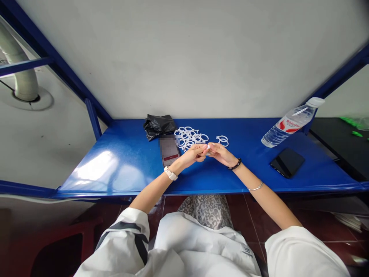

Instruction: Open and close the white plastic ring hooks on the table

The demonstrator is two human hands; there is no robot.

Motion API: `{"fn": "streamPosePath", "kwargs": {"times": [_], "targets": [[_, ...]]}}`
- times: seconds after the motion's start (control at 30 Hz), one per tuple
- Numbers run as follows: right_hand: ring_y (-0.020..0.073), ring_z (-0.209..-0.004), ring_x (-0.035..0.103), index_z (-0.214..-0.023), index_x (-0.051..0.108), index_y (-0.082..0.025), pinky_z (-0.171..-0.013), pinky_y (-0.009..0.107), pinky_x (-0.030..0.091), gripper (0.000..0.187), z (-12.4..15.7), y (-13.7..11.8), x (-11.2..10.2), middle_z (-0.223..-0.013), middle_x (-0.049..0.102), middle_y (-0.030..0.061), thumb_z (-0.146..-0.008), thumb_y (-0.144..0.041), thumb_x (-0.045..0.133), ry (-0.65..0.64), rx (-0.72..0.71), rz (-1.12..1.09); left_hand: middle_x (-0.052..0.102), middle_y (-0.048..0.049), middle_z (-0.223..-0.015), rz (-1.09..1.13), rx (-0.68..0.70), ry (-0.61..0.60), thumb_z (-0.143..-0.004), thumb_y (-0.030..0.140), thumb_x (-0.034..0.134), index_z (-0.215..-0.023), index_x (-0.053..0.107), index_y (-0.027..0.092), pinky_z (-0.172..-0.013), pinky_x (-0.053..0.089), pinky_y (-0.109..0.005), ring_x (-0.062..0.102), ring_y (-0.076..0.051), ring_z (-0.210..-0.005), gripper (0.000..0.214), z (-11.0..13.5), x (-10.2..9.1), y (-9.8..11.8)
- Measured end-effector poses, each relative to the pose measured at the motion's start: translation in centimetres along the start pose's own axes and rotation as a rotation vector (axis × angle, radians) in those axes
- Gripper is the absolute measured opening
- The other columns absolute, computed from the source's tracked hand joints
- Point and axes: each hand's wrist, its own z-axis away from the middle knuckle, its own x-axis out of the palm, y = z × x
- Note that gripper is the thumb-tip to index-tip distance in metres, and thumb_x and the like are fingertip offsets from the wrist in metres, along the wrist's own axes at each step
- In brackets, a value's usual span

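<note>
Both of my hands meet above the middle of the blue table, fingertips together. My left hand (198, 152) is closed in a pinch, and my right hand (219, 152) pinches from the other side. Between them shows a small white piece (208, 147), mostly covered by the fingers; its full shape is hidden. Just beyond my left hand lies a pile of thin white plastic rings (187, 134), overlapping each other. A few similar white rings (223, 141) rest apart from the pile, behind my right hand.
A lit phone (170, 153) lies left of my left hand, with a crumpled black plastic bag (160, 126) behind it. At right stand a water bottle (290, 125) and a dark phone (287, 163) lying flat. The blue table (219, 182) backs onto a grey wall.
</note>
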Motion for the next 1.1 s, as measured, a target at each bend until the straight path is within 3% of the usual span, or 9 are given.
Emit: {"fn": "streamPosePath", "kwargs": {"times": [0.3, 0.47, 0.57, 0.67, 0.8, 0.93, 1.1], "targets": [[0.0113, -0.063, 0.029, -0.061, 0.038, -0.022, -0.066, 0.03, 0.038, 0.072, 0.2, 0.0, 0.6, -0.062, 0.031, -0.0056, -0.074, -0.078, 0.081, -0.004, -0.062, -0.09, 0.021, 0.013, -0.05, 0.059, 0.088, 0.039, -0.083, 0.073, 0.074, -0.065, 0.04, 0.021, -0.04, 0.013, -0.021, 0.016, -0.001, -0.036, 0.064, 0.3, 0.9, 0.3], [0.0109, -0.063, 0.03, -0.065, 0.045, -0.022, -0.064, 0.028, 0.037, 0.065, 0.1, -0.3, 0.6, -0.065, 0.032, -0.0055, -0.079, -0.074, 0.08, 0.017, -0.133, -0.037, 0.02, 0.0126, -0.05, 0.032, 0.123, 0.036, -0.086, 0.073, 0.07, -0.064, 0.04, 0.02, -0.04, 0.012, -0.02, 0.019, -0.001, -0.034, 0.065, 0.2, 0.9, 0.3], [0.0116, -0.062, 0.036, -0.071, 0.051, -0.023, -0.061, 0.028, 0.036, 0.061, 0.0, -0.6, 0.0, -0.065, 0.039, -0.0049, -0.079, -0.077, 0.076, 0.105, -0.186, 0.196, 0.027, 0.0115, -0.053, 0.025, 0.129, 0.085, -0.084, 0.073, 0.072, -0.067, 0.047, 0.018, -0.041, 0.014, -0.02, 0.025, -0.001, -0.037, 0.062, -0.1, 0.8, 0.3], [0.0142, -0.061, 0.048, -0.079, 0.058, -0.023, -0.061, 0.03, 0.042, 0.053, 0.0, -0.5, -0.7, -0.07, 0.053, -0.0015, -0.091, -0.075, 0.064, 0.212, -0.289, 0.528, 0.042, 0.0085, -0.058, 0.029, 0.087, 0.149, -0.079, 0.073, 0.077, -0.076, 0.056, 0.016, -0.041, 0.019, -0.02, 0.033, -0.001, -0.038, 0.061, -0.1, 0.5, 0.4], [0.0214, -0.077, 0.066, -0.091, 0.067, -0.022, -0.075, 0.035, 0.051, 0.035, -0.1, 0.3, -1.5, -0.092, 0.07, 0.0085, -0.108, -0.046, 0.048, 0.346, -0.51, 0.987, 0.054, 0.0056, -0.061, 0.003, 0.027, 0.24, -0.076, 0.074, 0.079, -0.089, 0.061, 0.015, -0.042, 0.024, -0.02, 0.044, -0.004, -0.041, 0.063, 0.1, 0.4, 0.3], [0.0209, -0.073, 0.066, -0.094, 0.067, -0.02, -0.069, 0.031, 0.047, 0.024, -0.3, 1.1, -1.9, -0.085, 0.07, 0.0078, -0.106, -0.028, 0.048, 0.332, -0.554, 1.286, 0.063, 0.0017, -0.065, -0.035, -0.006, 0.3, -0.073, 0.073, 0.082, -0.083, 0.053, 0.017, -0.042, 0.025, -0.019, 0.054, -0.006, -0.044, 0.064, 0.2, 0.9, 0.1], [0.0195, -0.07, 0.063, -0.086, 0.064, -0.019, -0.066, 0.029, 0.04, 0.03, -0.3, 1.3, -1.9, -0.08, 0.068, 0.0071, -0.107, -0.022, 0.043, 0.333, -0.529, 1.454, 0.055, 0.0053, -0.06, -0.053, 0.019, 0.346, -0.073, 0.071, 0.082, -0.079, 0.053, 0.017, -0.042, 0.026, -0.019, 0.055, -0.007, -0.043, 0.062, 0.0, 1.1, -0.3]]}}
